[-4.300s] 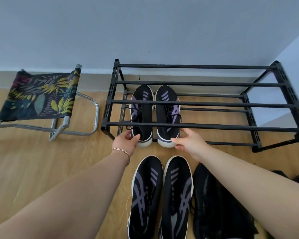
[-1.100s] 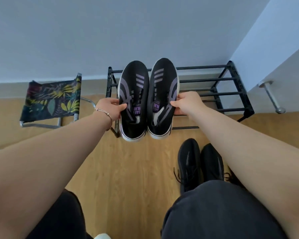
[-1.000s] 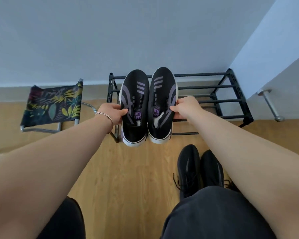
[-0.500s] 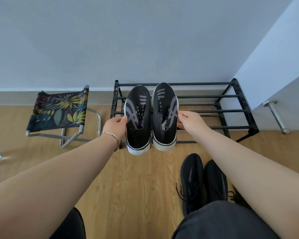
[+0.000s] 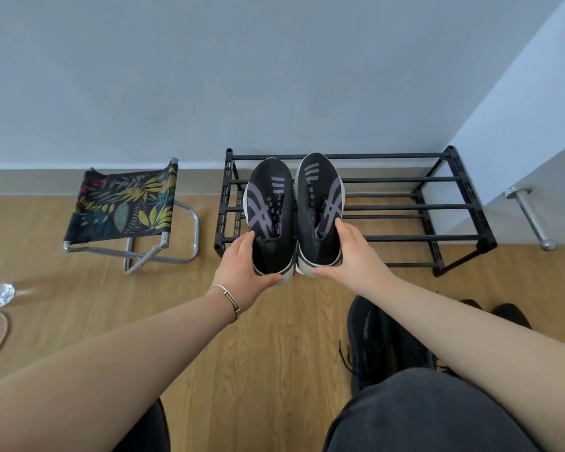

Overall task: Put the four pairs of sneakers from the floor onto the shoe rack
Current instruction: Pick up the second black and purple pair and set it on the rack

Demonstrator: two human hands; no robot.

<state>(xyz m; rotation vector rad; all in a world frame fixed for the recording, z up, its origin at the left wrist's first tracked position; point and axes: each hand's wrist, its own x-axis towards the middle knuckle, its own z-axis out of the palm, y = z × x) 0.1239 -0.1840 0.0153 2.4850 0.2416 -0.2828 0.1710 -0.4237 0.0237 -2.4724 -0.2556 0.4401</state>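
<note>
Lower and farther forward than half a second ago, the pair of black sneakers with grey-purple stripes now hangs over the left end of the black shoe rack [image 5: 405,207] rather than in front of it, toes reaching the back bar by the wall. Each hand grips one shoe at the heel: the left hand [image 5: 242,272] is wrapped around the outer side of the left sneaker [image 5: 268,203], thumb under its white sole, and the right hand [image 5: 353,256] clasps the right sneaker [image 5: 320,190] the same way, fingers along its outer flank. Both shoes lie side by side, touching, their long axes running straight away from the person, across the rack's bars, toes slightly higher than heels. Whether the soles already touch the top bars cannot be told from this angle. Judging by that, the coming move is a short drop and release onto the top tier, both arms equally near and almost fully extended. A black pair [image 5: 375,337] waits on the wooden floor [image 5: 144,305] under the right forearm, near the rack's front.
</note>
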